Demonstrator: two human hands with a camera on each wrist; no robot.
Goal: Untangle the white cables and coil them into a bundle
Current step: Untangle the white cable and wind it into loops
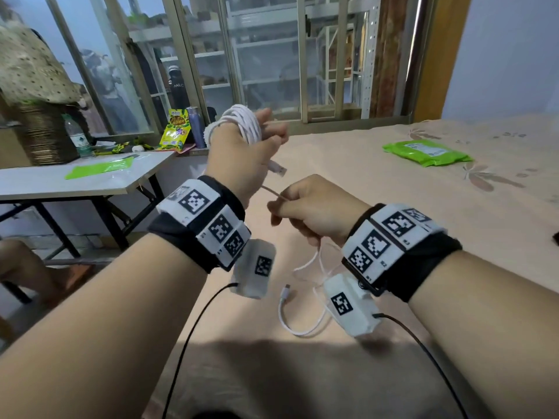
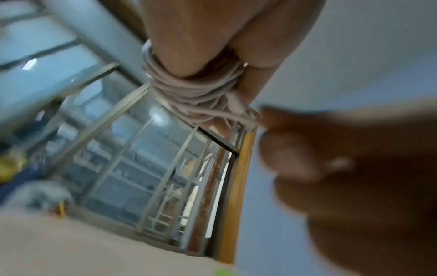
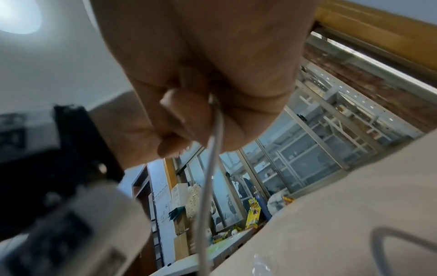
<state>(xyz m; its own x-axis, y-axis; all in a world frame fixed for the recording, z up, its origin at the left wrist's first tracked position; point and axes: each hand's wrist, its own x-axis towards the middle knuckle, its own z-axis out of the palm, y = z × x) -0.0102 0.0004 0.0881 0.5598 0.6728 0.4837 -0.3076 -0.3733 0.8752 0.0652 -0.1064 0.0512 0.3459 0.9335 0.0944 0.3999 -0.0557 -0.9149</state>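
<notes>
With the coil (image 1: 242, 124) wound round your left hand (image 1: 242, 158) at 12 o'clock and your right hand (image 1: 311, 207) pinching the loose cable (image 1: 273, 192), feed each turn snugly (the tail (image 1: 305, 313) trails on the bed (image 1: 393, 192) at 6 o'clock), keeping light tension.

Dim window daylight; wrist views blurred, perhaps motion.

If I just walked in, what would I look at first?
Probably the thick coil of white cable wound round the raised left hand, in the middle of the head view. Just below, the right hand pinches a thin white strand that runs up to it. Farther right, a bright green plastic packet lies on the beige bedsheet.
</notes>
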